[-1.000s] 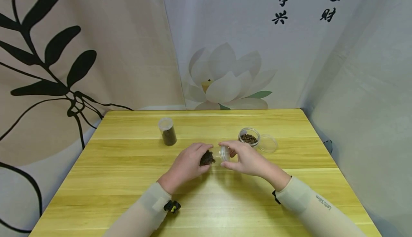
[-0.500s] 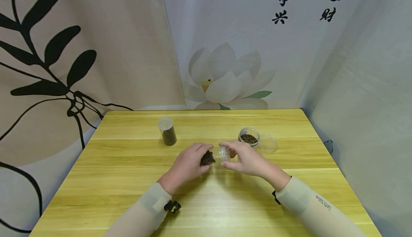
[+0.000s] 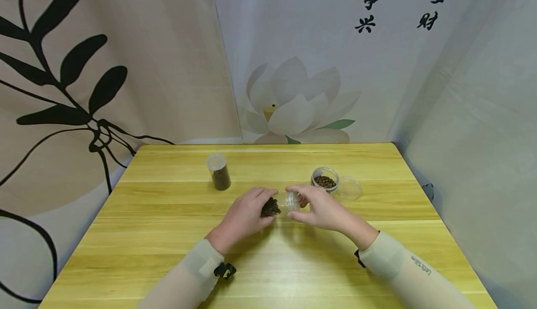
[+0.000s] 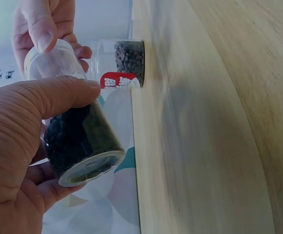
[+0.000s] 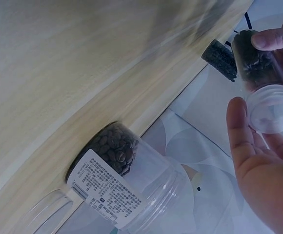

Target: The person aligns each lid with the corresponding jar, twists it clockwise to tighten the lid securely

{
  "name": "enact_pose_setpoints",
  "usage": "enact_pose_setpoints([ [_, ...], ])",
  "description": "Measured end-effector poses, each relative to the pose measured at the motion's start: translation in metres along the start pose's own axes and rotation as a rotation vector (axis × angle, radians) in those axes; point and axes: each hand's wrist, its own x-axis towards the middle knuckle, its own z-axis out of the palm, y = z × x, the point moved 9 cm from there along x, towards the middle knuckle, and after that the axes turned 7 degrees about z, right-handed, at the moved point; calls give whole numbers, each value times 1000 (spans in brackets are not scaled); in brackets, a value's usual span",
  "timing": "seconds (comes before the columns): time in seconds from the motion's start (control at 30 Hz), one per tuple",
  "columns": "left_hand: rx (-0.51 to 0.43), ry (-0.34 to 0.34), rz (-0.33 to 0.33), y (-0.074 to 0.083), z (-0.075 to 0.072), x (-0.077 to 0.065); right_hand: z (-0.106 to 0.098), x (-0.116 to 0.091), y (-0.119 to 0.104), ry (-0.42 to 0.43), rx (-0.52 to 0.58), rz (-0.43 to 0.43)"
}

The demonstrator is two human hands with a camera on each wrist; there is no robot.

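My left hand grips a clear plastic jar part-filled with dark, clumpy contents. It is tipped nearly onto its side above the table, lid end to the right. In the left wrist view the thumb lies over the jar's side and its base faces the camera. My right hand holds the clear lid between thumb and fingers. From the right wrist view, the lid sits at the jar's mouth, with fingertips at its rim.
An uncapped jar of brown beans stands behind my right hand, its white label showing in the right wrist view. A loose clear lid lies beside it. At the back left of the wooden table stands a capped jar of dark grains.
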Motion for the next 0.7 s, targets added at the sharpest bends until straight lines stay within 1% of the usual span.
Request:
enact_pose_setpoints([
  [0.17, -34, -16, -30, -3, 3, -1, 4, 0, 2, -29, 19, 17],
  [0.43, -43, -31, -54, -6, 7, -1, 4, 0, 2, -39, 27, 15],
  [0.57, -48, -34, -58, -7, 8, -1, 5, 0, 2, -44, 2, 9],
  [0.7, -57, -35, -65, -7, 9, -2, 1, -1, -1, -24, -31, -25],
])
